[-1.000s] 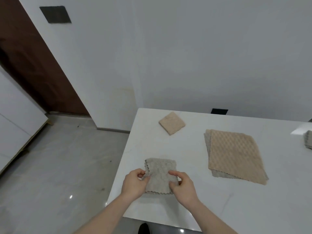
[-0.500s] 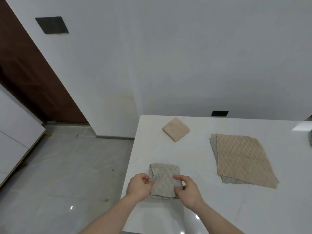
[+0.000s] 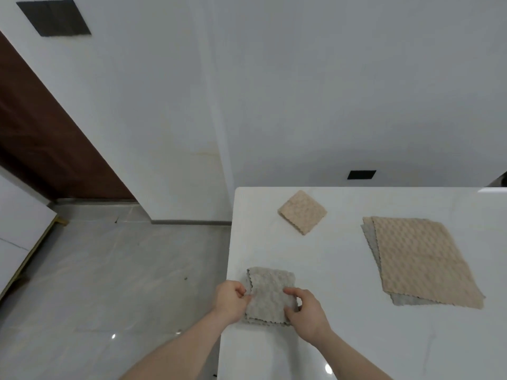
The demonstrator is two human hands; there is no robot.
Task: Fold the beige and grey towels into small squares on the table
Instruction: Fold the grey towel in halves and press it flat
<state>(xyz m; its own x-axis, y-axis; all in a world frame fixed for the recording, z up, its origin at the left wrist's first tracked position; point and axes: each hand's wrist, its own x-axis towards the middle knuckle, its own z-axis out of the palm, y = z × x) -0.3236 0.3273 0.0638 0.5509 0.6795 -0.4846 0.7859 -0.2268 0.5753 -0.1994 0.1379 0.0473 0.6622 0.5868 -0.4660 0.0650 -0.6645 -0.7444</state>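
The folded grey towel lies near the left edge of the white bench. The left hand pinches its left edge, and the right hand grips its right side, fingers curled over the cloth. Beyond the grey towel sits a folded beige square (tilted like a diamond). To its right lies an unfolded beige towel atop another grey one.

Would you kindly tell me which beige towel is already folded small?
The beige square near the table's far left corner; the other beige towel lies flat and large on a grey one.
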